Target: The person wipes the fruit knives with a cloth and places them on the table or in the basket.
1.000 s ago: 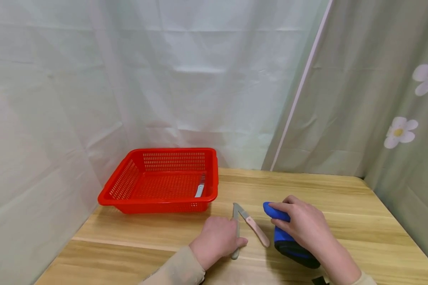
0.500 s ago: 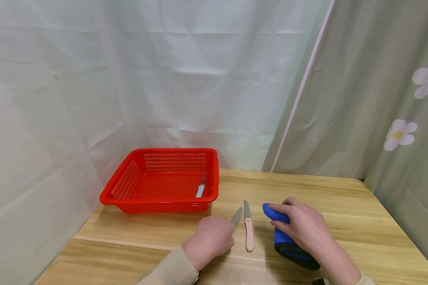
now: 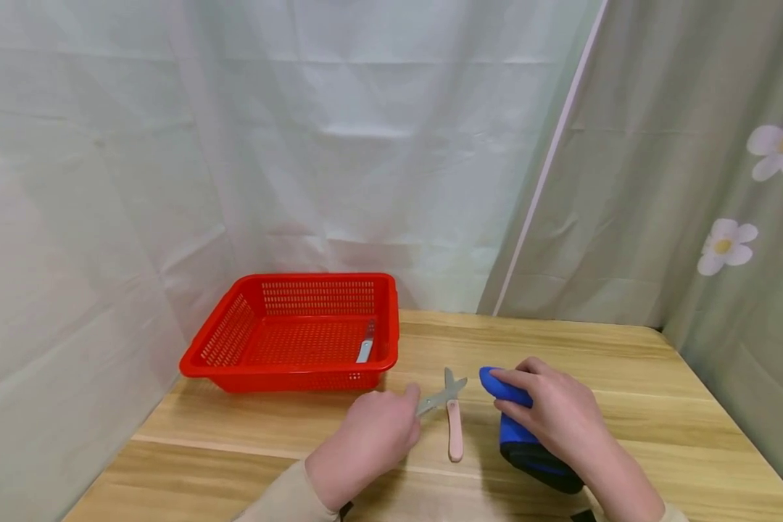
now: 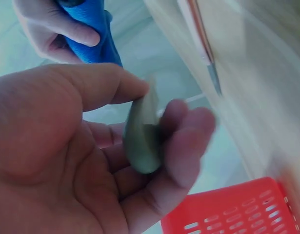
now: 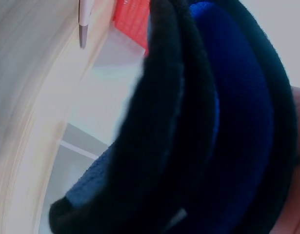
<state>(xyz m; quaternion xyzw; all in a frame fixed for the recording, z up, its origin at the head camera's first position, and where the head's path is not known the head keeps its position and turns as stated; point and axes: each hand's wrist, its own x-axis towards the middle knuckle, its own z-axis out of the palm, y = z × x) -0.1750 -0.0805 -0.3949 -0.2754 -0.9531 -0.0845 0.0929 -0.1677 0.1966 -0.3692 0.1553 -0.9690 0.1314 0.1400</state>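
My left hand point(image 3: 368, 433) grips a small knife point(image 3: 439, 400) by its grey-green handle, best seen in the left wrist view, where the handle point(image 4: 144, 141) lies between thumb and curled fingers. The blade points right and, in the head view, overlaps the blade of a pink-handled knife point(image 3: 454, 429) lying on the table. To the right, my right hand point(image 3: 557, 406) holds a folded blue cloth point(image 3: 515, 429) with black edging, pinched between thumb and fingers. This cloth point(image 5: 237, 97) fills much of the right wrist view and hides most of that hand.
A red plastic basket point(image 3: 287, 380) with slotted walls stands at the back left of the wooden table point(image 3: 600, 348). Inside it lies a white-handled utensil point(image 3: 365, 351), its metal end hard to make out. Pale curtains point(image 3: 378, 159) hang behind and at both sides.
My left hand has moved left with the grey-green knife and turned it from lengthwise to pointing right. The pink-handled knife has swung straighter on the table. My right hand stays put.
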